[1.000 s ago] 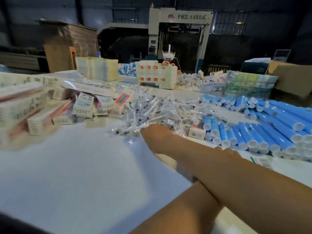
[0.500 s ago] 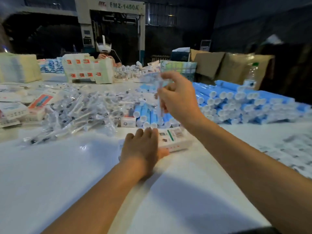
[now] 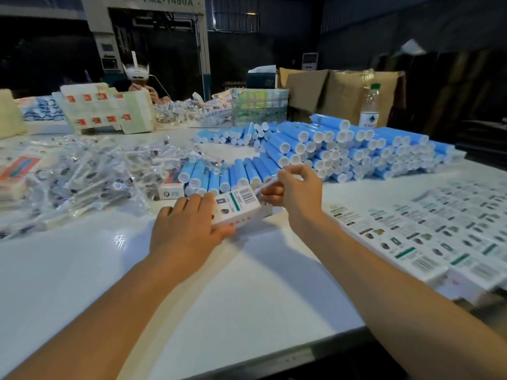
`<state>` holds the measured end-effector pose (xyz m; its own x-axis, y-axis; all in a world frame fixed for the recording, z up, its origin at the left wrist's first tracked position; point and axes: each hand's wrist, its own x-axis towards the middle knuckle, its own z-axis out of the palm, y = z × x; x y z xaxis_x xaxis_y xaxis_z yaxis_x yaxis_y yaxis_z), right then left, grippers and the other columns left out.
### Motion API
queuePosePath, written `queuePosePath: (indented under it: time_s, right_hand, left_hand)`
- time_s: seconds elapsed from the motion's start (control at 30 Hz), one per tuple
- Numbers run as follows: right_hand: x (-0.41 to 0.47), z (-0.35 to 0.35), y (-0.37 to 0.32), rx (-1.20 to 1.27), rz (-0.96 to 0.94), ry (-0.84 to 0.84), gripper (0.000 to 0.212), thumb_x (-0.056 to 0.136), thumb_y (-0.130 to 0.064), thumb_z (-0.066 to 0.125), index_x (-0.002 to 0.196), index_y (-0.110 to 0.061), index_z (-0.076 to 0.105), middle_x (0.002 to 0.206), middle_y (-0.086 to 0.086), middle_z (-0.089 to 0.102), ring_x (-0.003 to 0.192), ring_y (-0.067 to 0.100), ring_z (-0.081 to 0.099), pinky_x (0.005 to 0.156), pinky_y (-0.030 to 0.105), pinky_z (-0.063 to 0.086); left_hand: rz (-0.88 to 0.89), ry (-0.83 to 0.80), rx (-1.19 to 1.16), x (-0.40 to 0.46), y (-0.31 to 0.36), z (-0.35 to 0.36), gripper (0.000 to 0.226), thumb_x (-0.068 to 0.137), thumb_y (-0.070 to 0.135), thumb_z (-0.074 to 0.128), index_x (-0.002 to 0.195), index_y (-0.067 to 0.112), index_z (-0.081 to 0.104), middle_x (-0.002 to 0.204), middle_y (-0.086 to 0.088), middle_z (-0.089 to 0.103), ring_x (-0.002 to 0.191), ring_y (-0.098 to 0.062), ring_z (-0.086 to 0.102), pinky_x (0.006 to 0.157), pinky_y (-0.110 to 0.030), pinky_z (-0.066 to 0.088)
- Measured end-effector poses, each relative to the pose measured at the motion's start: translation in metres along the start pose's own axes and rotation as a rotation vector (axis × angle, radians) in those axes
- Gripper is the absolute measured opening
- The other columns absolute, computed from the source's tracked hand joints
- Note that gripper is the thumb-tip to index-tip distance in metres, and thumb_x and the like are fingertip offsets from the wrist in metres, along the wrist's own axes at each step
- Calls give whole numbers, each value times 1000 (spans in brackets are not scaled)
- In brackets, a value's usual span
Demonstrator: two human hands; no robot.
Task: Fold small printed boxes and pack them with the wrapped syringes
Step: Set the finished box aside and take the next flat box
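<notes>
Grip, right: your right hand (image 3: 297, 190) pinches a slim white wrapped syringe (image 3: 270, 182) between thumb and fingertips, its tip at the open end of the printed box (image 3: 239, 204).
Grip, left: your left hand (image 3: 186, 229) lies over the near-left end of the printed box, fingers on top and thumb curled under its front edge, clamping it to the tabletop (image 3: 82, 270).
Change: half a second ago your right hand was raised above the blue tubes with the syringe upright; now it has come down to the box's right end. Your left hand has stayed on the box, which now shows more of its top.
Writing: the box top carries a barcode and a green stripe; its small print is too blurred to read. The machine (image 3: 153, 12) at the back reads "FMZ-1450A", partly cut off.
Box position: it lies flat between your two hands, just in front of the row of blue tubes (image 3: 343, 149).
Supplies: a heap of bagged syringes (image 3: 90, 176) sits to the left; flat printed box blanks (image 3: 444, 229) are spread on the right.
Background: another person (image 3: 137, 78) sits across the tabletop; a plastic bottle (image 3: 369, 105) stands behind the tubes.
</notes>
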<state>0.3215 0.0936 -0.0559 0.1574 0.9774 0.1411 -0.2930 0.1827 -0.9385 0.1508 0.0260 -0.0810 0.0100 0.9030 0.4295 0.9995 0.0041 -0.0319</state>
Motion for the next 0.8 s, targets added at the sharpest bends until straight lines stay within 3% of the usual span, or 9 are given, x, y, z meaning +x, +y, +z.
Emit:
queuePosePath:
  time_s: [0.1, 0.2, 0.3, 0.43, 0.5, 0.57, 0.63, 0.73, 0.8]
  right_hand:
    - [-1, 3, 7, -142, -18, 4, 7, 87, -5, 53, 84, -11, 51, 75, 18, 69, 54, 21, 66, 45, 27, 49]
    - [1, 2, 12, -394, -99, 61, 12, 85, -18, 62, 74, -16, 56, 84, 8, 68, 80, 24, 66, 68, 42, 55]
    - [-4, 5, 14, -483, -138, 1, 26, 88, -31, 60, 63, -22, 60, 92, 4, 64, 93, 23, 63, 80, 46, 53]
    - [-13, 9, 13, -488, -80, -235, 30, 93, -49, 45, 98, -28, 65, 124, 5, 54, 116, 24, 52, 97, 44, 46]
    - [-14, 6, 11, -503, -157, -192, 27, 95, -41, 46, 98, -27, 68, 123, 0, 51, 121, 22, 45, 103, 41, 38]
    - [-18, 1, 5, -532, -270, -61, 17, 93, -30, 51, 85, -30, 66, 112, -4, 53, 112, 16, 47, 99, 34, 37]
    - [-22, -1, 1, -572, -348, -4, 20, 91, -21, 54, 74, -28, 63, 97, -3, 57, 89, 7, 50, 83, 28, 42]
    - [-28, 1, 4, -701, -388, -80, 27, 90, -14, 54, 69, -4, 68, 78, 13, 62, 64, 13, 43, 60, 28, 33]
    - [-31, 4, 6, -715, -387, -125, 28, 90, -13, 54, 69, -3, 68, 69, 16, 59, 58, 13, 37, 56, 26, 29]
  left_hand:
    - [13, 15, 42, 1, 4, 1, 73, 85, 68, 28, 141, 22, 21, 139, 3, 38, 122, -20, 37, 89, -33, 32]
    - [5, 21, 43, 1, 6, 1, 73, 84, 69, 25, 139, 21, 23, 136, 3, 39, 119, -20, 38, 87, -33, 32]
    - [-9, 58, 27, 1, 8, 1, 74, 79, 70, 20, 135, 21, 28, 130, 3, 43, 113, -20, 41, 82, -33, 32]
    - [-10, 82, 18, 0, 5, 1, 69, 84, 67, 28, 136, 21, 28, 131, 2, 43, 114, -20, 41, 84, -34, 33]
    - [-43, 76, 8, 0, 2, 0, 73, 82, 69, 26, 136, 20, 28, 129, 1, 44, 113, -21, 42, 84, -34, 34]
    - [-89, 73, 3, 1, 1, -1, 75, 80, 71, 25, 135, 19, 29, 126, 0, 45, 111, -21, 43, 82, -35, 34]
    - [-135, 77, 4, 2, 0, -2, 76, 80, 72, 24, 134, 18, 31, 125, 0, 46, 111, -22, 44, 82, -35, 34]
    - [-181, 78, 11, 2, 0, -1, 76, 82, 70, 27, 135, 16, 30, 127, -2, 46, 114, -24, 43, 84, -36, 34]
    - [-170, 89, 50, 2, 1, 0, 76, 83, 70, 26, 137, 16, 28, 129, -3, 45, 114, -24, 43, 84, -36, 34]
